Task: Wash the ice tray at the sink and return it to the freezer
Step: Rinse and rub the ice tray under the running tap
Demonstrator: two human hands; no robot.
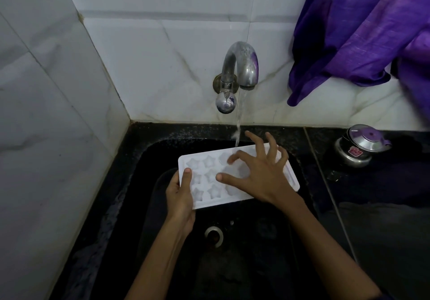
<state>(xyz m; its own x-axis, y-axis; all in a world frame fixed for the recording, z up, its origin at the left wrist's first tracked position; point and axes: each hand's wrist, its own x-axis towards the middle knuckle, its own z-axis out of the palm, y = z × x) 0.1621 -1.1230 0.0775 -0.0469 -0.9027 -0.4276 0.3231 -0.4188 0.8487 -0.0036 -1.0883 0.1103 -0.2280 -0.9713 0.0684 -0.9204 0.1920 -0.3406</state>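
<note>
ice tray (210, 178) gripped by left hand (180, 197), right hand (258, 171) spread on it, no readable writing.

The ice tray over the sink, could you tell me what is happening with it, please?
A person holds the white ice tray over the black sink. The left hand grips its near-left edge; the right hand spreads its fingers over the star moulds. Water runs from the tap onto the tray's far edge.
</note>
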